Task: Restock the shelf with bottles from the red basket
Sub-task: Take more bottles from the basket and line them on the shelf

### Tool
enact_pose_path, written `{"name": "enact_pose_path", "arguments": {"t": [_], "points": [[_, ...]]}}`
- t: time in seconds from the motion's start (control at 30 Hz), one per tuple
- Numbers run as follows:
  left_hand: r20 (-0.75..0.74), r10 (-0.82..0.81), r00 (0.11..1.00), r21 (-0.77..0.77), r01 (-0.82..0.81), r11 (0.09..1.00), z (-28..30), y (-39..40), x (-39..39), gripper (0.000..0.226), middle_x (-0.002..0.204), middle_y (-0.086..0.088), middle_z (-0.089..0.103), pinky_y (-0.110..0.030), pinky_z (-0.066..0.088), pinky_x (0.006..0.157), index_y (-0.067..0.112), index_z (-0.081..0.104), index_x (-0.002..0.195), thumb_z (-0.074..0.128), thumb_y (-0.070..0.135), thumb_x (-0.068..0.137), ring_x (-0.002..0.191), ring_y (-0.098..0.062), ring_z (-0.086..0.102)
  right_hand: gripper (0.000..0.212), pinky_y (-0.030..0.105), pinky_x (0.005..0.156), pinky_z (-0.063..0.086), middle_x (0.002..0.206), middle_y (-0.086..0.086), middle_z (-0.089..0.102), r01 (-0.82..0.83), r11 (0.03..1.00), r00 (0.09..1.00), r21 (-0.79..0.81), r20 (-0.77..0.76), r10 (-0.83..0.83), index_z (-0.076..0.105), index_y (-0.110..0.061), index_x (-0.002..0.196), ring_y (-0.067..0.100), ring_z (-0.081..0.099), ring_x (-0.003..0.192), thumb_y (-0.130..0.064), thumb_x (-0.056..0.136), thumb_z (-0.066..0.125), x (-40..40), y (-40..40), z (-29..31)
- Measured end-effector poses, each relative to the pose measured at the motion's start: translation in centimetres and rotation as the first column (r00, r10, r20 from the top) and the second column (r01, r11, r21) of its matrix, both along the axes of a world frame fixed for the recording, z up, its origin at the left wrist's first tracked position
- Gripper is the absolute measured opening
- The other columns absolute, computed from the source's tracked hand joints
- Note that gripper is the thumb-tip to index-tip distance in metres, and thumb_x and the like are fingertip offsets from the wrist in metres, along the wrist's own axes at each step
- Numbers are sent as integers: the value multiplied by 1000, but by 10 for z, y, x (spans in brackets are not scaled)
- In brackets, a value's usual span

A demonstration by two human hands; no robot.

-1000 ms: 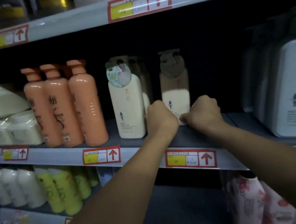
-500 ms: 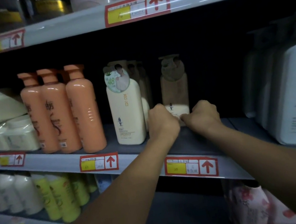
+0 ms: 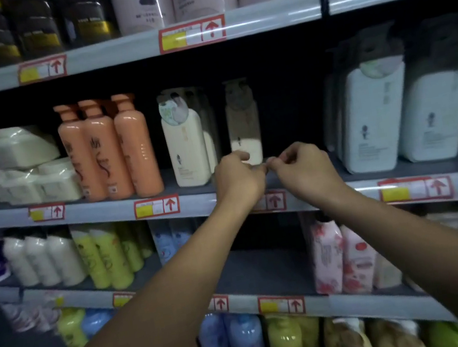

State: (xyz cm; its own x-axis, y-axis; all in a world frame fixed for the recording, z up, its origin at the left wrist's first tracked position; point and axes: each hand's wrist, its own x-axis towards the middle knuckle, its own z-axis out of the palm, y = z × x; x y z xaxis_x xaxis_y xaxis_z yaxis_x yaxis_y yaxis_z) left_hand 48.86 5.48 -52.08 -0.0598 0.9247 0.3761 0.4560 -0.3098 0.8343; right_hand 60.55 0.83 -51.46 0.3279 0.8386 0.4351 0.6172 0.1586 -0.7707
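A cream pump bottle stands alone, set back in shadow on the middle shelf. To its left is a row of the same cream bottles with a round tag on the front one. My left hand and my right hand hover side by side at the shelf's front edge, just below that lone bottle. Both have curled fingers, fingertips almost meeting, and nothing in them. The red basket is out of sight.
Three orange pump bottles stand left of the cream ones, and large white bottles stand to the right. A dark gap lies between the lone bottle and the white ones. Shelves above and below hold more bottles.
Both hands have let go of the lone cream bottle's base and drawn back to the shelf edge. The camera has pulled back and tilted, showing more shelves.
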Motion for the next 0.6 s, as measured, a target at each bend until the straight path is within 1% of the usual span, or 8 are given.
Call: {"name": "enact_pose_path", "arguments": {"t": [0.07,0.13,0.17,0.27,0.33,0.4,0.5,0.6], "points": [[65,-52,997,30,50,998,-8,-26,9,42,111,-7,75,-36,56,96,10,64,128,74,26,91,104,-21,70,19,27,75,44,85,-5,67,7,994,999,108,40,-11,67,-15,98,18,65,88,-33,93,66,6,-24,-6],[123,-111,986,75,103,992,-21,-52,21,36,114,-7,75,-42,58,94,11,65,125,71,22,91,104,-22,71,19,29,78,48,89,-4,68,-3,978,994,211,110,-20,67,-15,103,16,64,89,-31,94,65,14,-50,-16],[133,-146,980,89,135,987,-29,-64,28,34,114,-7,74,-41,59,93,11,65,124,69,18,91,105,-21,71,18,28,78,49,92,-2,69,-22,970,990,243,144,-13,67,-14,104,15,64,88,-29,95,64,20,-63,-24],[147,-241,959,103,227,968,-56,-105,49,34,110,-3,73,-29,58,92,11,66,122,68,9,89,104,-16,70,15,22,73,47,90,-2,70,-55,962,978,268,210,-3,67,-14,102,9,63,83,-27,95,64,46,-107,-54],[184,-339,923,94,327,940,-81,-134,64,35,107,-3,73,-30,58,92,15,66,117,74,14,83,100,-16,71,16,19,71,47,84,-5,67,-47,968,977,245,215,-7,68,-14,99,4,61,77,-29,94,65,69,-138,-79],[159,-415,896,60,411,910,-118,-166,79,42,109,-5,73,-30,60,88,16,66,115,77,26,75,99,-15,72,20,22,71,49,83,-4,67,-30,988,968,149,251,-8,68,-12,100,5,61,75,-30,95,64,99,-177,-118],[91,-549,831,-51,554,831,-181,-208,94,45,115,-2,72,-21,58,79,16,66,122,82,21,80,90,-7,70,20,30,76,50,88,0,69,3,994,925,-107,379,39,68,-10,103,13,63,80,-28,96,65,151,-232,-180],[28,-661,750,-184,654,734,-242,-240,115,41,115,6,72,-25,58,82,28,66,119,82,23,81,89,-4,69,17,37,79,52,92,7,72,103,910,893,-403,440,94,71,-8,102,25,69,87,-23,94,69,197,-270,-243]]}}
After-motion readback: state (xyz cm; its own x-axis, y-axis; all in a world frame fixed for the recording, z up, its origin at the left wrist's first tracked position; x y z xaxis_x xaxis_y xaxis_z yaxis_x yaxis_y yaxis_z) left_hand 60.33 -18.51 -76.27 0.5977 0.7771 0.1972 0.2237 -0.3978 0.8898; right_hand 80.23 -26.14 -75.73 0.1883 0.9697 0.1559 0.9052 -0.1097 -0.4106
